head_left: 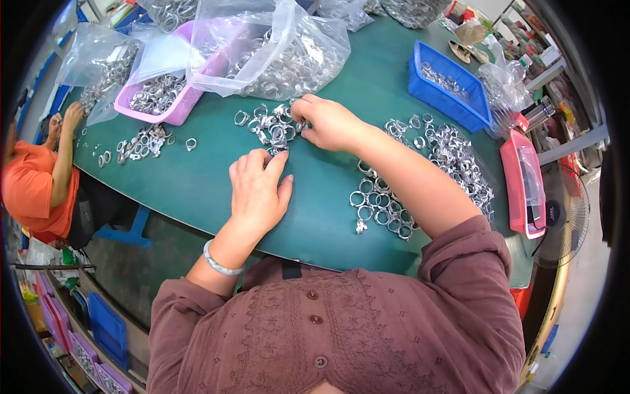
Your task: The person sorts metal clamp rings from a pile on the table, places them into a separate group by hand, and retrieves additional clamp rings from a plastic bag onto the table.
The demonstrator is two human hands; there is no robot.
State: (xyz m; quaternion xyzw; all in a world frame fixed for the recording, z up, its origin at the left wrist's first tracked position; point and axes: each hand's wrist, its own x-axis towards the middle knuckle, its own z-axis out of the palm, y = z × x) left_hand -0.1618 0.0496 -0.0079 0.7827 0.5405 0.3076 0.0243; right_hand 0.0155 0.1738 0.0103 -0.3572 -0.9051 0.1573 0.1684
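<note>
A small pile of silver ring-shaped metal clamps lies on the green table in front of me. My right hand comes in from the right, thumb and fingers closed on a metal clamp at the pile's right edge; the fingers partly cover it. At the near side of the pile is my left hand, its thumb apart from the fingers and its fingertips at the closest clamps. I see nothing held in it. A larger heap of clamps spreads beneath and beyond my right forearm, with linked-looking rings on its near side.
A clear plastic bag of clamps and a pink basket stand at the far left. Far right are a blue basket, a pink basket and a fan. Someone in orange handles small parts at the left table end.
</note>
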